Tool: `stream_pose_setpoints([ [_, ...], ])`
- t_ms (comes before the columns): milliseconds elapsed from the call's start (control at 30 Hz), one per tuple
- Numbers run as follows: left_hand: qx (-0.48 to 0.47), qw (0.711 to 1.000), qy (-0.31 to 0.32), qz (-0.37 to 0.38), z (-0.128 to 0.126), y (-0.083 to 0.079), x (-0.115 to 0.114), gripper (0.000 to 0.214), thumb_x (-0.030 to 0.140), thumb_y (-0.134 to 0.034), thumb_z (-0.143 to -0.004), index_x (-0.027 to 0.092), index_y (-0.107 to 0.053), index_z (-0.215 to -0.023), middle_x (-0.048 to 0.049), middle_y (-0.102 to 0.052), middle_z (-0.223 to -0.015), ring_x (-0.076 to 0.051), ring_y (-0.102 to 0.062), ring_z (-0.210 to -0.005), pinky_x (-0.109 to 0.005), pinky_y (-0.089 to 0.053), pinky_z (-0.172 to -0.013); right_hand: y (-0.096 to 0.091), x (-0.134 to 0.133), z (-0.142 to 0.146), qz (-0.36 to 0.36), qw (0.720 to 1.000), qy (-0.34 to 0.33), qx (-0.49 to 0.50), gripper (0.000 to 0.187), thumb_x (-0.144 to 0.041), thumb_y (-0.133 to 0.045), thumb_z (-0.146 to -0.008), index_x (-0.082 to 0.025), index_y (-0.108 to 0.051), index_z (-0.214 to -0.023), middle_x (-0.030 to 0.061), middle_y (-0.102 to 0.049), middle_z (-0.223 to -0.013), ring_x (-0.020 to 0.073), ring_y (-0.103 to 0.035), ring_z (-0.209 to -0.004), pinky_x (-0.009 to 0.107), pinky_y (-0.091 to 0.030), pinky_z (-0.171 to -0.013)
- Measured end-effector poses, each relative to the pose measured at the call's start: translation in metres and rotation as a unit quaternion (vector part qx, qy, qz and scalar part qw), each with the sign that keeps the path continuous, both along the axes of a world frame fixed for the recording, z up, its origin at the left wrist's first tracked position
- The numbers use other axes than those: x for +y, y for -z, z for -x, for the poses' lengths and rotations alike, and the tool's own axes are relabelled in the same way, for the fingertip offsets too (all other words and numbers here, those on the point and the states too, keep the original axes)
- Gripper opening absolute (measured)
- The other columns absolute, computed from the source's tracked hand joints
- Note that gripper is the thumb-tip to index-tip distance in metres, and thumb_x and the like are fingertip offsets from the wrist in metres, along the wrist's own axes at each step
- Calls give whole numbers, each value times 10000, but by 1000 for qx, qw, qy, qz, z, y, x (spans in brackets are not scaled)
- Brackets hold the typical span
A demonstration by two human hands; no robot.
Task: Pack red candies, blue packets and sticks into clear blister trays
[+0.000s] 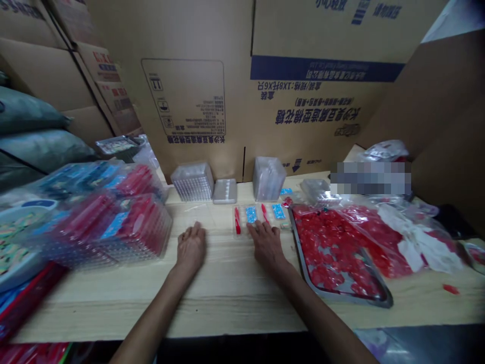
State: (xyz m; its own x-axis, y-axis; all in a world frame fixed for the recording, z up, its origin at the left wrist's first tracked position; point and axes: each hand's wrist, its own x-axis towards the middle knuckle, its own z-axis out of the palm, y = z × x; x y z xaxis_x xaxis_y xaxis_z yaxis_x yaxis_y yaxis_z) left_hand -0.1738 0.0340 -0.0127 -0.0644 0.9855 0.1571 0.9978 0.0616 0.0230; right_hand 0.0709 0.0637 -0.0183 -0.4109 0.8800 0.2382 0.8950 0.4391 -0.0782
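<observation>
My left hand [191, 246] rests knuckles-up on the wooden table [227, 293], fingers curled under, touching a clear flat plastic piece that is hard to make out. My right hand [266, 243] lies on the table with fingers stretched forward, its tips at a clear plastic tray [261, 215]. That tray holds a red pen-like piece [237, 221], a second red piece [264, 212] and two small blue packets [250, 214]. Whether anything sits under the left fingers is hidden.
A metal tray [379, 298] of small red parts lies right of my right hand, beside bags of red parts [382, 237]. Stacks of clear trays [193, 182] and clear sleeves [268, 178] stand at the back. Filled red-and-blue packs [113, 222] pile at left. Cardboard boxes [242, 86] wall the rear.
</observation>
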Motion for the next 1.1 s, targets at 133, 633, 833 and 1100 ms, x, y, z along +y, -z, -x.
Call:
stream_pose_setpoints([
  [133,-91,992,9,-87,0,-6,-7,305,151,-473,-890,135,-666,-1127,-220,-509,-1428,-366,-484,-1317,-545,-398,-1044,-20,9,-17,-38,987,21,153,477,-57,-436,-851,-154,-597,-1289,143,-641,-1270,263,-547,-1166,419,-341,-959],
  [633,-794,602,-80,-19,-86,-34,-52,784,418,-864,-596,185,-487,-1242,20,-679,-753,-121,-628,-594,-217,-459,-560,-20,-70,-30,328,671,45,663,533,-430,-618,-804,-186,-466,-1254,126,-705,-983,216,-660,-753,291,-457,-580],
  [833,-570,815,40,100,-76,-5,-36,470,320,-691,-751,161,-606,-1185,-32,-616,-823,-146,-575,-600,-283,-474,-550,-19,-67,-116,34,972,121,197,437,-185,-497,-868,-147,-541,-1301,212,-533,-1268,318,-538,-1115,465,-450,-914],
  [1100,-144,960,239,23,-127,4,-55,372,277,-554,-872,219,-637,-1230,-141,-547,-1399,-374,-441,-1323,-535,-444,-992,-11,-39,-157,110,974,196,-4,484,-151,-524,-888,-153,-487,-1371,166,-617,-1131,264,-622,-937,324,-438,-756],
])
